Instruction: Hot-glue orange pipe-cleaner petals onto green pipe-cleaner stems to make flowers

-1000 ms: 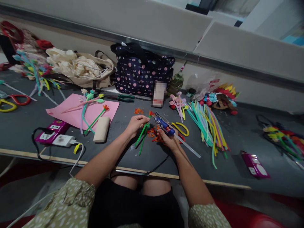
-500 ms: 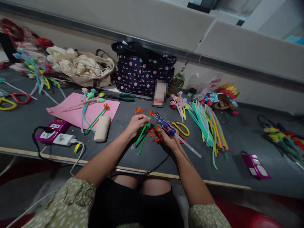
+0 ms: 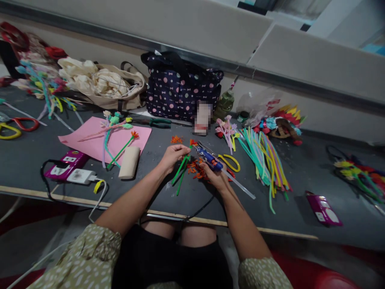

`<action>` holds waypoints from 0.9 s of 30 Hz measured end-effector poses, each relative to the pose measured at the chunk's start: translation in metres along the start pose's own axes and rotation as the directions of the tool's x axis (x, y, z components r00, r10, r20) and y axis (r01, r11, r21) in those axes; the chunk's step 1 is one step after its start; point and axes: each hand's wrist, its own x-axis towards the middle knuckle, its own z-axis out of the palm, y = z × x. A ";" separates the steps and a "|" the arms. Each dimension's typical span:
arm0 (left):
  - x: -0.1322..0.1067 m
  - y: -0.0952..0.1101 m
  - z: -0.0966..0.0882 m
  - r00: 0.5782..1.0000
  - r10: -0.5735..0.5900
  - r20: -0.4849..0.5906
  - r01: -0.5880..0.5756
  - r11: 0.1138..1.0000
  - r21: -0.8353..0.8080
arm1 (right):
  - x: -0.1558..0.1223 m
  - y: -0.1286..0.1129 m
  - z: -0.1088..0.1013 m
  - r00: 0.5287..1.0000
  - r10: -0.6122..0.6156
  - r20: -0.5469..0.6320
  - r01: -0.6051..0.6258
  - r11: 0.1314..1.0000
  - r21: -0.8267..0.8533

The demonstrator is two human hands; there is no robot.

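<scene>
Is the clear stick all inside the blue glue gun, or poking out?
Poking out: a long part of the clear stick juts from the back of the blue glue gun, beyond the right hand.

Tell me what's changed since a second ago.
No clear move, nothing taken or let go. The left hand still pinches the green stem; the right hand still holds the blue glue gun, nozzle by the stem's orange top. The pipe cleaner bundle stayed put.

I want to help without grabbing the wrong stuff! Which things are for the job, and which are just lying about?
Probably for the job:
green strands, in the left hand
blue glue gun, in the right hand
orange bits near the hands

Seemingly just lying about:
navy patterned bag
cream bag
green-handled pliers
</scene>
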 end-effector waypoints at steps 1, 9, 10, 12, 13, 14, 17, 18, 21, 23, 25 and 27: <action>0.000 0.000 0.000 1.000 0.003 0.001 -0.003 1.000 0.001 | 0.000 -0.001 0.000 1.000 -0.002 -0.003 0.001 1.000 -0.009; 0.000 0.000 -0.001 1.000 0.004 0.011 -0.004 1.000 -0.002 | -0.001 0.003 0.003 1.000 0.009 -0.002 -0.009 1.000 -0.004; 0.000 0.000 0.000 1.000 0.004 0.010 -0.004 1.000 0.001 | -0.001 0.004 0.003 1.000 0.019 0.000 -0.019 1.000 0.003; -0.001 0.000 0.000 1.000 0.008 0.003 -0.008 1.000 0.009 | -0.002 0.005 0.004 0.999 0.032 0.008 -0.032 0.999 0.009; -0.001 0.000 0.000 1.000 0.014 0.000 -0.014 1.000 0.015 | -0.002 0.005 0.004 1.000 0.029 0.010 -0.029 1.000 0.006; -0.001 0.000 0.000 1.000 0.023 -0.001 -0.023 1.000 0.020 | -0.001 0.005 0.004 1.000 0.022 0.010 -0.022 1.000 -0.004; 0.001 -0.001 -0.002 0.999 0.046 -0.001 -0.046 0.998 0.032 | 0.000 0.000 0.000 1.000 -0.006 0.031 0.008 0.998 -0.061; 0.002 -0.001 -0.003 0.999 0.053 -0.007 -0.053 0.998 0.032 | 0.001 -0.001 -0.002 0.999 -0.014 0.044 0.018 0.996 -0.092; 0.005 -0.001 -0.007 0.997 0.068 -0.044 -0.069 0.998 -0.005 | 0.004 -0.004 -0.010 0.998 -0.026 0.061 0.037 0.981 -0.189; 0.008 -0.001 -0.008 0.995 0.065 -0.070 -0.069 0.996 -0.058 | 0.008 -0.002 -0.016 0.999 -0.024 0.021 0.029 0.972 -0.234; 0.009 -0.001 -0.009 0.995 0.051 -0.085 -0.060 0.992 -0.109 | 0.011 0.002 -0.021 0.999 -0.013 -0.039 0.003 0.966 -0.259; 0.010 -0.001 -0.009 0.995 0.035 -0.099 -0.049 0.988 -0.145 | 0.014 0.006 -0.025 0.999 0.006 -0.054 -0.020 0.962 -0.272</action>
